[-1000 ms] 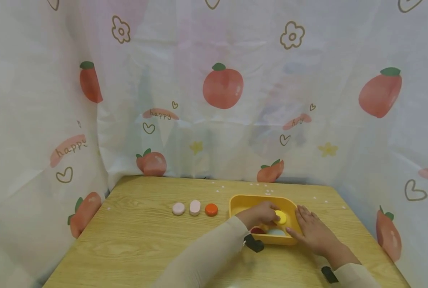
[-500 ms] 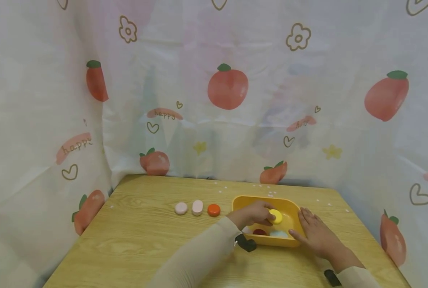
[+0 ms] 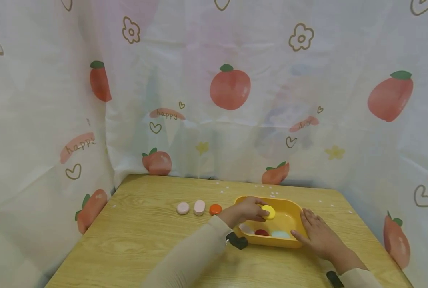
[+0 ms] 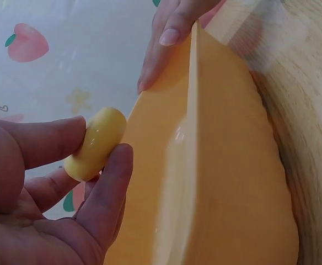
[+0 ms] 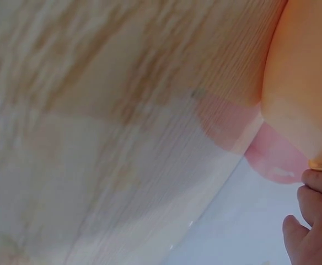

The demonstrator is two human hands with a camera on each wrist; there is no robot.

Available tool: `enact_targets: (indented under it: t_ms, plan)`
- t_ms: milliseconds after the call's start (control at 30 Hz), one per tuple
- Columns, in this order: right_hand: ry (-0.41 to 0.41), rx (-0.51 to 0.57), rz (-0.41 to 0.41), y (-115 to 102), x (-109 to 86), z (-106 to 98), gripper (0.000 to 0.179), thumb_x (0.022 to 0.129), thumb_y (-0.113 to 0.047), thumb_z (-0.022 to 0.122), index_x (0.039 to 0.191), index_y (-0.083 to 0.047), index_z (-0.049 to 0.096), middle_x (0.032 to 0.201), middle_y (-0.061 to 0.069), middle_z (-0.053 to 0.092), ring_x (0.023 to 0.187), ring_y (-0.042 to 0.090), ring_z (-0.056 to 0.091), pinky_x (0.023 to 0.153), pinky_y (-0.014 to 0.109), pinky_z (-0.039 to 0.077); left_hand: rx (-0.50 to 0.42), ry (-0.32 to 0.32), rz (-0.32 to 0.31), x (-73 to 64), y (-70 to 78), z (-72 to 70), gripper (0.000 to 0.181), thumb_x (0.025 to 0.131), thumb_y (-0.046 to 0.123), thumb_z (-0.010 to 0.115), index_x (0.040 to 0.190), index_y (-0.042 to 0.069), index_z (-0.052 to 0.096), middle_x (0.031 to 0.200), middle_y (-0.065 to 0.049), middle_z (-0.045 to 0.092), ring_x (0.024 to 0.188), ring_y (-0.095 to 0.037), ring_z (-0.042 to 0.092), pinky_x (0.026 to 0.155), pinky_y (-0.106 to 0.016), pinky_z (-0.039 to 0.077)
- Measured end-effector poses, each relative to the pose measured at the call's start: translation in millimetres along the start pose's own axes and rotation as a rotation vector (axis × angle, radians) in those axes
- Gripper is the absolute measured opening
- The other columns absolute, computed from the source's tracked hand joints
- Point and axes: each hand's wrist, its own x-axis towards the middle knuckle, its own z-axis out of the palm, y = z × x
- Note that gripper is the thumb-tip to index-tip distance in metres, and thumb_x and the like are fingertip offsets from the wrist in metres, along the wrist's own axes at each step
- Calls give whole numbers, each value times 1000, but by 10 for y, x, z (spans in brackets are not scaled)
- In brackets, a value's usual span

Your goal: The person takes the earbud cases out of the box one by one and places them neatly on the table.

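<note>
In the head view my left hand (image 3: 248, 210) pinches a smooth yellow disc (image 3: 269, 212) over the left part of a yellow plastic bin (image 3: 275, 241). The left wrist view shows thumb and fingers on the edges of this disc (image 4: 97, 143), clear of the bin wall (image 4: 232, 154). My right hand (image 3: 320, 236) rests on the bin's right rim, fingers extended. Inside the bin, near its front wall, lie a whitish piece (image 3: 246, 229), a dark red piece (image 3: 261, 232) and a pale blue piece (image 3: 280, 234), partly hidden by that wall.
Left of the bin on the wooden table (image 3: 127, 240) sit a pale pink round piece (image 3: 183, 208), a pale pink oblong piece (image 3: 199, 207) and an orange-red disc (image 3: 215, 209). White fruit-print curtains (image 3: 185, 80) enclose the back and sides.
My left hand has risen slightly and moved left across the bin with the yellow disc, uncovering more of the bin's inside. The right hand stays on the rim. The head view has shifted slightly.
</note>
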Motion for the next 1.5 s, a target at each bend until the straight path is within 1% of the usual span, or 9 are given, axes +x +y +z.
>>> enact_targets:
  t_ms: [167,467,633,867,1000,1200,1333,1400,1500]
  plan:
    - [3,13,-6,-1,-2,-5,85,99,-53,47,144,17,27,152,33,19,139,49,16,113,60,9,24,34,-4,-25,-14,-113,26,88,-4,69,114,-2,65,90,-10,62,80,-21,66,74,-33,58]
    - [13,-1,-10,32,18,24,84,99,-52,48,143,17,28,151,34,21,138,50,18,110,62,14,35,5,28,-150,-31,-327,29,89,-1,68,118,-3,62,95,-11,62,83,-21,66,77,-34,57]
    - [8,11,-8,40,22,25,84,99,-51,49,143,18,27,151,34,21,138,50,18,111,62,12,43,19,27,-208,-27,-443,31,90,-1,68,120,-3,61,97,-10,61,85,-20,65,77,-33,57]
    - [-11,39,-3,24,14,26,85,99,-51,48,143,18,26,152,35,18,138,51,16,110,63,11,51,20,35,-297,-57,-614,40,90,-3,66,129,-6,56,100,-11,60,86,-20,65,78,-32,57]
    - [-16,60,5,26,3,58,86,99,-52,48,144,18,25,152,35,17,138,51,15,113,59,3,48,11,47,-329,-130,-719,40,91,-4,65,129,-7,54,100,-12,61,86,-21,65,78,-34,57]
    - [-2,60,0,21,-22,88,85,99,-51,49,142,19,27,151,35,19,138,52,17,112,61,7,33,5,47,-430,-205,-894,37,92,-2,64,128,-4,56,104,-14,61,90,-23,65,82,-37,56]
    - [4,54,-8,47,-10,91,85,99,-50,49,143,19,26,151,36,18,138,52,17,113,59,4,109,20,28,-470,-207,-1030,34,93,6,65,127,1,59,103,-10,63,85,-19,65,84,-42,54]
    - [4,53,-9,54,3,85,85,99,-51,48,143,19,26,151,36,18,138,52,16,114,56,0,128,31,25,-490,-192,-1099,35,93,7,66,127,1,59,102,-9,64,84,-18,64,86,-44,53]
    - [4,49,-15,54,27,68,86,99,-52,47,143,19,25,151,36,18,138,52,16,114,54,-2,107,43,33,-533,-169,-1199,38,93,3,65,129,-3,56,104,-12,62,87,-20,64,88,-45,53]
